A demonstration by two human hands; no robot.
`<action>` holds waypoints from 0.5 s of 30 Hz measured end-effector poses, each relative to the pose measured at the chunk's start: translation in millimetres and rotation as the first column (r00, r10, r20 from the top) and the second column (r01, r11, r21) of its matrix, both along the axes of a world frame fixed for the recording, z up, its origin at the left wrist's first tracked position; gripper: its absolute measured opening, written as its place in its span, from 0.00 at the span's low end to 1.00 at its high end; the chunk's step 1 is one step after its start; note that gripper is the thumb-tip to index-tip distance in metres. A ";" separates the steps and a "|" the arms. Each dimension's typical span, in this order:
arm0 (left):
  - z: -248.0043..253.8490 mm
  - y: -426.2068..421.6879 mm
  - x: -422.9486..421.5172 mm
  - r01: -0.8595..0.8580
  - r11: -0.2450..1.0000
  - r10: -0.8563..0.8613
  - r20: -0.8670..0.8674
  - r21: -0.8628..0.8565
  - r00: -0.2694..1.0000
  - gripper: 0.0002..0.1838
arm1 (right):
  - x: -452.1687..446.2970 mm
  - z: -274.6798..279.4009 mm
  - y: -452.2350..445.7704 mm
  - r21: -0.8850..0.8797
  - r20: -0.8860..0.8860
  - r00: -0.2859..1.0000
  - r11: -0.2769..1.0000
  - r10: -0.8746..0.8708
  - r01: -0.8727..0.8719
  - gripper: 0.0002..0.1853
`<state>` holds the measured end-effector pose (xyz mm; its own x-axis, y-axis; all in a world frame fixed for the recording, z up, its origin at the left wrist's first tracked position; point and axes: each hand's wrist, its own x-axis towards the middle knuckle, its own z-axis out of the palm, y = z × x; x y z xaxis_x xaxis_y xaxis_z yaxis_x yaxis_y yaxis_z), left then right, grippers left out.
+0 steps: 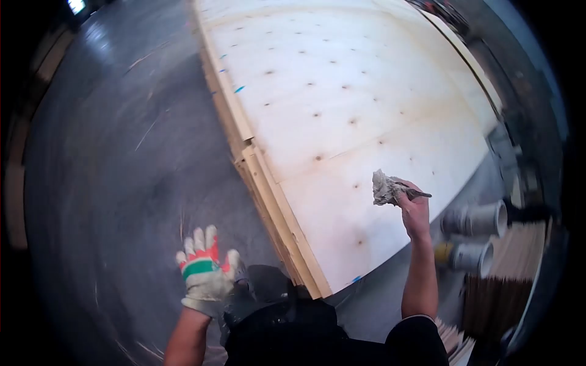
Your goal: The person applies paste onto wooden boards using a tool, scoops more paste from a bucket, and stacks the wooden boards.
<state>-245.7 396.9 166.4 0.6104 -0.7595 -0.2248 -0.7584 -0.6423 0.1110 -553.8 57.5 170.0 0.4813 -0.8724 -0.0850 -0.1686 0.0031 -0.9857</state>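
Observation:
On my left hand (206, 268) is a white work glove with green and red patches; its fingers are spread, with nothing in them, over the grey floor left of the wood stack. My bare right hand (414, 206) is closed around a tool (419, 194) with a dark, thin handle end. A lump of whitish-grey material (387, 187) covers the tool's other end. This hand is above the near right part of a large pale plywood sheet (342, 134) dotted with brown knots and a few blue marks.
Narrow boards (284, 216) line the left edge of the sheet. Two buckets, one (473, 219) above the other (470, 258) in view, lie at the right. Beside them is a stack of thin wood pieces (510, 268). Grey floor (140, 165) extends at left.

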 end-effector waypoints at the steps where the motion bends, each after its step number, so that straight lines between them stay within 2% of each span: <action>1: -0.4 -17.8 26.5 0.081 0.990 -0.073 0.071 -0.120 0.995 0.40 | 6.0 3.0 7.6 0.019 -0.016 0.996 0.996 -0.086 0.086 0.15; 2: -1.0 -41.4 48.8 0.163 0.957 -0.130 0.148 -0.240 0.980 0.39 | 10.5 6.9 11.0 0.033 -0.028 0.985 0.985 -0.168 0.169 0.15; 3: -5.6 -71.8 62.7 0.204 0.942 -0.169 0.147 -0.266 0.975 0.39 | 9.8 13.8 6.6 0.006 -0.028 0.977 0.977 -0.212 0.213 0.15; 5: -10.7 -145.6 101.7 0.431 0.788 -0.380 0.204 -0.439 0.902 0.36 | 15.6 32.4 8.4 -0.166 -0.284 0.932 0.969 -0.226 0.184 0.15; 6: -17.6 -191.2 119.2 0.483 0.721 -0.437 0.216 -0.496 0.873 0.35 | 17.8 39.5 1.6 -0.226 -0.320 0.890 0.939 -0.324 0.261 0.15; 7: -25.5 -241.2 137.6 0.524 0.653 -0.493 0.219 -0.547 0.842 0.34 | 22.7 57.1 -11.0 -0.345 -0.420 0.827 0.909 -0.374 0.235 0.16; 8: -31.0 -292.0 153.0 0.573 0.576 -0.532 0.265 -0.583 0.804 0.32 | 16.0 58.9 -34.8 -0.386 -0.446 0.782 0.882 -0.435 0.270 0.17; 11: -103.0 -447.7 222.7 0.566 0.589 -0.527 0.258 -0.576 0.810 0.28 | 7.6 65.4 -126.8 -0.593 -0.533 0.577 0.759 -0.619 0.267 0.18; 12: -122.2 -486.8 248.2 0.560 0.654 -0.455 0.327 -0.508 0.828 0.29 | -5.4 47.4 -174.5 -0.481 -0.428 0.653 0.769 -0.625 0.421 0.18; 13: -124.8 -514.4 265.2 0.483 0.782 -0.399 0.279 -0.393 0.873 0.30 | -12.2 28.5 -211.5 -0.417 -0.365 0.672 0.759 -0.644 0.501 0.18; 14: -115.5 -527.7 264.1 0.404 0.843 -0.323 0.266 -0.356 0.908 0.32 | -18.1 10.4 -247.9 -0.349 -0.297 0.681 0.740 -0.669 0.575 0.18; 15: -106.1 -539.3 254.0 0.339 0.918 -0.277 0.280 -0.204 0.919 0.35 | -5.6 -5.8 -278.1 -0.074 0.094 0.714 0.711 -0.693 0.700 0.18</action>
<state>8.3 -142.4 60.4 0.3485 -0.9303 0.1147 -0.9371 -0.3482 0.0227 -559.4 -220.6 164.1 -0.2653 -0.9638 0.0251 -0.1027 0.0024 -0.9947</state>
